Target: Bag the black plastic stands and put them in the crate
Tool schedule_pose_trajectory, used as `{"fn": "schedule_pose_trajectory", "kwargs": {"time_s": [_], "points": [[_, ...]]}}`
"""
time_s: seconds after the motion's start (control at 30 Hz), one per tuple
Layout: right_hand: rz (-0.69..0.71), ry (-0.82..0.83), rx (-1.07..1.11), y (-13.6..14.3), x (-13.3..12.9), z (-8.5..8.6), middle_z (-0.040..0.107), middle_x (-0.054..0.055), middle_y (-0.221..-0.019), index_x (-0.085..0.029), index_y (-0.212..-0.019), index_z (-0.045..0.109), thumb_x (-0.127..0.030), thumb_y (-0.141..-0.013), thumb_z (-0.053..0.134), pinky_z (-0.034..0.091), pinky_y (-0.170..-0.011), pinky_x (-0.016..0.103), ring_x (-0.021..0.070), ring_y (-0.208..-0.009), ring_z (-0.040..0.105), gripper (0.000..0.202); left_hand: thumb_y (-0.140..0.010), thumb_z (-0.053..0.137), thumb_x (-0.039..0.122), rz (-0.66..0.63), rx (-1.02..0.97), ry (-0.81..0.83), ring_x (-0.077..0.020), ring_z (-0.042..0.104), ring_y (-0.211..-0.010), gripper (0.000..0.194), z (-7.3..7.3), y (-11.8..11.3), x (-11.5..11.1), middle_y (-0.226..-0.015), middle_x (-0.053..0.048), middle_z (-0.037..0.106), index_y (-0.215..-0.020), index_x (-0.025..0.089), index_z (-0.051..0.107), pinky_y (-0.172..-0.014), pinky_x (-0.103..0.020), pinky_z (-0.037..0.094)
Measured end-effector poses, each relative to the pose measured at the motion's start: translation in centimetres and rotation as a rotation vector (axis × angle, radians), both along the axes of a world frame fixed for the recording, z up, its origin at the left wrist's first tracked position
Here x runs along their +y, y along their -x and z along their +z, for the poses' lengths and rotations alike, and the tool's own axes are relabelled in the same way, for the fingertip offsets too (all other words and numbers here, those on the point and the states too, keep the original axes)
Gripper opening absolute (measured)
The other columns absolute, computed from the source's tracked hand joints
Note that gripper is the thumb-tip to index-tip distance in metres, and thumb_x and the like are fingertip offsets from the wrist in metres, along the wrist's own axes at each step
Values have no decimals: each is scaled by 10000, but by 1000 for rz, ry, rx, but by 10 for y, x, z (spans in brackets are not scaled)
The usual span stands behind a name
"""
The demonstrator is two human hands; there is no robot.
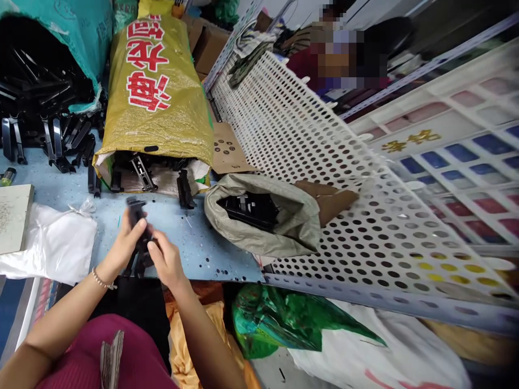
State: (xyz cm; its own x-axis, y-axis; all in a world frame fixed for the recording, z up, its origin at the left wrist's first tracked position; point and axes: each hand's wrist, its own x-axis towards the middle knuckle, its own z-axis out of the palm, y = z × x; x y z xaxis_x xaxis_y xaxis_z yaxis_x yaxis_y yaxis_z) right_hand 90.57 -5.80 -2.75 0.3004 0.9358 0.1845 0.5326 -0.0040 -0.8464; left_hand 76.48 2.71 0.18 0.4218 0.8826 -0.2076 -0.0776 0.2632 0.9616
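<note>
Near the table's front edge, my left hand (128, 240) is closed around a black plastic part (135, 209) whose upper end sticks out above the thumb. Just to its right, my right hand (165, 258) has its fingers bent against the black parts (141, 259) between the two hands; how many pieces there are I cannot tell. Beyond the hands lies a yellow woven sack (158, 119), its open mouth facing me with black parts inside. One black part (185, 189) stands at the mouth's right corner.
A grey sack (263, 237) with black parts stands at the right beside a white perforated panel (308, 135). Black parts spill from a teal sack (87, 38) at the far left. A white plastic bag (57, 243) and a board (14, 216) lie at the left. A person is behind the panel.
</note>
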Motion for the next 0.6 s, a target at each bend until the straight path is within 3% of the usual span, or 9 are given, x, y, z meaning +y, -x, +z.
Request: {"fn": "schedule_pose_trajectory", "kwargs": {"time_s": [0.07, 0.17, 0.23, 0.3, 0.4, 0.47, 0.6], "points": [[10, -172, -55, 8, -3, 7, 722, 75, -931, -232, -1114, 652, -373, -1066, 357, 531, -784, 349, 224, -846, 687, 331, -890, 693, 533, -40, -60, 167, -122, 585, -662, 418, 15, -2, -1, -789, 10, 599, -1107, 197, 571, -600, -227, 481], [-90, -316, -236, 2, 27, 14, 663, 78, -819, -220, -973, 627, -471, -1060, 385, 485, -735, 372, 236, -768, 624, 360, -837, 755, 537, -143, -50, 248, -100, 508, -551, 414, 27, 7, -6, -648, 39, 553, -959, 186, 571, -508, -207, 393], [-31, -333, -281, -2, 53, 14, 615, 59, -735, -235, -837, 576, -535, -1055, 366, 450, -684, 359, 221, -695, 579, 426, -822, 756, 562, -147, -26, 242, -104, 502, -520, 432, 28, 14, -8, -620, 28, 575, -920, 184, 572, -483, -212, 380], [48, -260, -205, 3, 66, 12, 562, 24, -658, -246, -758, 512, -533, -1078, 297, 411, -623, 329, 189, -610, 536, 481, -805, 767, 567, -72, -9, 212, -101, 492, -494, 435, 26, 20, -5, -599, 28, 572, -887, 187, 571, -463, -212, 368], [180, -166, -114, 25, 54, 9, 541, -3, -643, -241, -761, 501, -464, -1108, 247, 385, -610, 301, 161, -579, 517, 485, -791, 783, 555, 41, -23, 187, -95, 505, -500, 427, 23, 25, 8, -611, 28, 562, -843, 185, 576, -459, -206, 367], [242, -242, -218, 42, 33, 5, 571, 17, -689, -233, -790, 533, -453, -1105, 273, 386, -646, 313, 175, -633, 534, 464, -778, 799, 542, 54, -63, 217, -86, 517, -517, 426, 23, 26, 15, -657, 23, 575, -834, 179, 582, -469, -201, 383], [173, -462, -428, 55, 9, -5, 558, 41, -680, -217, -797, 556, -376, -1103, 276, 356, -643, 345, 197, -639, 497, 444, -767, 812, 539, 16, -118, 311, -69, 486, -497, 438, 22, 23, 18, -636, 35, 550, -836, 168, 589, -465, -187, 380]]}}
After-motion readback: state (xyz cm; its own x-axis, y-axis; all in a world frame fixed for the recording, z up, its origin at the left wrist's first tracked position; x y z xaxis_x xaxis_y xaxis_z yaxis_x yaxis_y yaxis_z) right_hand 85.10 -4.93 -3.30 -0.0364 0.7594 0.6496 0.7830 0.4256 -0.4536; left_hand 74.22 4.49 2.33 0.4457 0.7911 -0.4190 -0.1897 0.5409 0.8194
